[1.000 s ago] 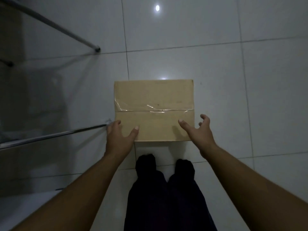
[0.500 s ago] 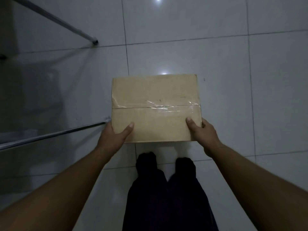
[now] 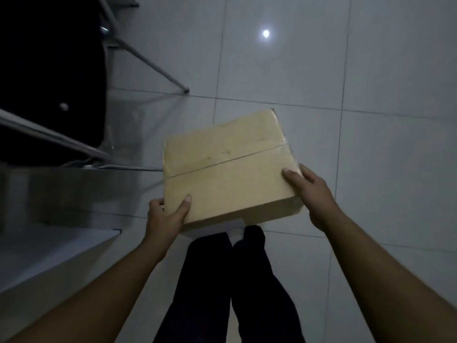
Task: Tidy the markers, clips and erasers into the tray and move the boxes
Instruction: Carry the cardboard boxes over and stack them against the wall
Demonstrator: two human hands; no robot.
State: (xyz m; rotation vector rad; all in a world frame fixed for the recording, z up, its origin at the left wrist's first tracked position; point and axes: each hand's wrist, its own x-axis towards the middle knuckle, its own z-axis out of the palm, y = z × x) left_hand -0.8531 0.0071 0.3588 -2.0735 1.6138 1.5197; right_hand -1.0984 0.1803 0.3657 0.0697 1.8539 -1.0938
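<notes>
Both hands clamp the cardboard box (image 3: 227,169). The L hand (image 3: 164,216) is at the near-left corner, thumb on top. The R hand (image 3: 311,194) is at the right edge, thumb on top, fingers wrapped round the side.

Biggest thing in view is the white tiled floor (image 3: 371,70). Next, a grey ledge (image 3: 49,243) at the left, w/ slanted metal legs (image 3: 148,60) behind it. The box hangs in the air above the person's dark trousers (image 3: 210,280), tilted, and its tape seam (image 3: 230,158) runs across the lid.

Change: 1 s ago the box lay flat on the floor w/ spread fingers reaching for it. Half a sec later they'd closed on it. Now it's lifted and skewed.

So the box move looks under way, prob. early. There's no tray, markers, clips or erasers in view.
</notes>
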